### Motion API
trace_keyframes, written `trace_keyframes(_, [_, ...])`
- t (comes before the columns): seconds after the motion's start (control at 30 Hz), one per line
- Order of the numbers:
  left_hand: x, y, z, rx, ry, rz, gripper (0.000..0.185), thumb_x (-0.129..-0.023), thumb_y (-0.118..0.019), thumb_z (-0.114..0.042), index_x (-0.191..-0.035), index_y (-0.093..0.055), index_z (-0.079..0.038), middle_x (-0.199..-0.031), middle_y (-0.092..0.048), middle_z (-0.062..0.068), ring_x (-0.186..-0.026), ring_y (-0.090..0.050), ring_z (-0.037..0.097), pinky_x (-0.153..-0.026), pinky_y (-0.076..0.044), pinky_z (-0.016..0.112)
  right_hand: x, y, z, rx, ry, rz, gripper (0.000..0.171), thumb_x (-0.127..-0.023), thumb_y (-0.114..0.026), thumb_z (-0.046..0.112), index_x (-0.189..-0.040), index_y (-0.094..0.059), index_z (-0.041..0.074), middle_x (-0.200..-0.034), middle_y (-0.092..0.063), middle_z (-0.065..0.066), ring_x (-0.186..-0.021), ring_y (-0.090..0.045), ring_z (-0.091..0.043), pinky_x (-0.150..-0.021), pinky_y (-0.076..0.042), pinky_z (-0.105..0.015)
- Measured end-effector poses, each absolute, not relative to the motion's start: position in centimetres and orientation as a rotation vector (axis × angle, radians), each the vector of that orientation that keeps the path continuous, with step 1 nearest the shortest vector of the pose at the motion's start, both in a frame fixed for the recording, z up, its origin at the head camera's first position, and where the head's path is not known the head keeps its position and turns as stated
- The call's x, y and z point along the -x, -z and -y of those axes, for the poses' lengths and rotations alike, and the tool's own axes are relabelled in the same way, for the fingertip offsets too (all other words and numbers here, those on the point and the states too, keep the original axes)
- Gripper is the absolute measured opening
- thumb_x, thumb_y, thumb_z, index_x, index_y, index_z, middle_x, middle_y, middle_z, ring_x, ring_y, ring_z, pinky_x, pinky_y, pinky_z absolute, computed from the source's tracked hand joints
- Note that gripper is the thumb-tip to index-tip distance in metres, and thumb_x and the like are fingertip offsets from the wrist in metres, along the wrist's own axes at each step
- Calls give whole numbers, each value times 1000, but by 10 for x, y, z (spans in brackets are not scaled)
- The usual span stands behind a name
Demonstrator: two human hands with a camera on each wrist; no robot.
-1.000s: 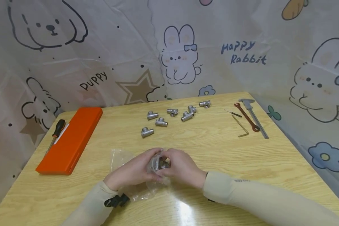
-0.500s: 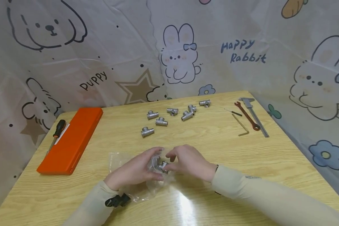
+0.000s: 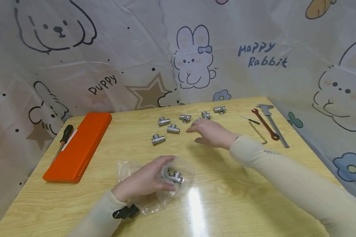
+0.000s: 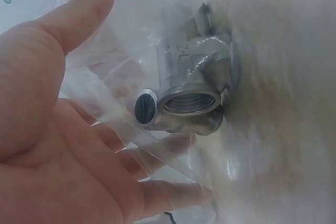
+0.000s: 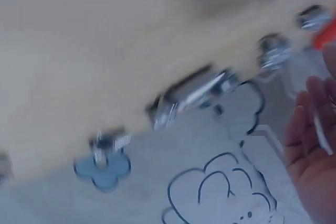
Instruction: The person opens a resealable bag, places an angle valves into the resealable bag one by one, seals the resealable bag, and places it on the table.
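Head view: the left hand [image 3: 145,179] holds a clear plastic bag [image 3: 166,184] on the wooden table [image 3: 225,197], fingers curled around it. A shiny metal pipe piece [image 3: 174,177] sits inside the bag, near the front of the table. The right hand [image 3: 212,133] is loose, fingers out, holding nothing, just beside more pipe pieces [image 3: 166,126] farther back.

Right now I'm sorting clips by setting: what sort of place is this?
Probably a makeshift workbench: a wooden table walled by a cartoon-print sheet, with metal tee fittings, a wrench and a caliper laid out.
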State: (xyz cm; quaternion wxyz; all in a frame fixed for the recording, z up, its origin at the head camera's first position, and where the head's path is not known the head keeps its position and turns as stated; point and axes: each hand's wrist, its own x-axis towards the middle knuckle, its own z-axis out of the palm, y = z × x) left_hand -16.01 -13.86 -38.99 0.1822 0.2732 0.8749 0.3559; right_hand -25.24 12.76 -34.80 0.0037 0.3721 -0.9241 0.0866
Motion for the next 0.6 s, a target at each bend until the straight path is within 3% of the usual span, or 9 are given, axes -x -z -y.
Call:
trace_keyframes(0.17, [158, 390, 139, -772, -1015, -2451, 97, -75, -86, -39, -153, -35, -14, -154, -38, 6, -138, -39, 26, -113, -31, 47, 293, 352, -99, -1401, 264, 2713, 50, -86, -74, 2, -134, -62, 12, -131, -61, -7, -117, -55, -27, -95, -50, -39])
trace_keyframes(0.27, [156, 390, 140, -792, -1004, -2452, 97, -75, -86, -38, -153, -34, -12, -154, -38, 6, -138, -38, 26, -114, -31, 46, 310, 360, -78, -1516, 541, 2569, 45, -93, -68, 8, -137, -60, 16, -134, -58, -5, -118, -52, -27, -89, -51, -38])
trace_keyframes(0.43, [155, 390, 140, -821, -976, -2458, 96, -76, -85, -39, -153, -34, -13, -154, -38, 5, -138, -37, 23, -114, -31, 44, 327, 369, -49, -1598, 903, 2466, 44, -96, -65, 18, -140, -57, 22, -143, -52, 1, -130, -45, -25, -101, -45, -41])
trace_keyframes(0.6, [158, 388, 143, -840, -951, -2487, 97, -75, -85, -42, -154, -34, -14, -154, -38, 4, -138, -38, 21, -113, -32, 43, 332, 371, -28, -1568, 1065, 2463, 36, -94, -65, 25, -130, -65, 25, -139, -56, 3, -129, -44, -21, -105, -40, -41])
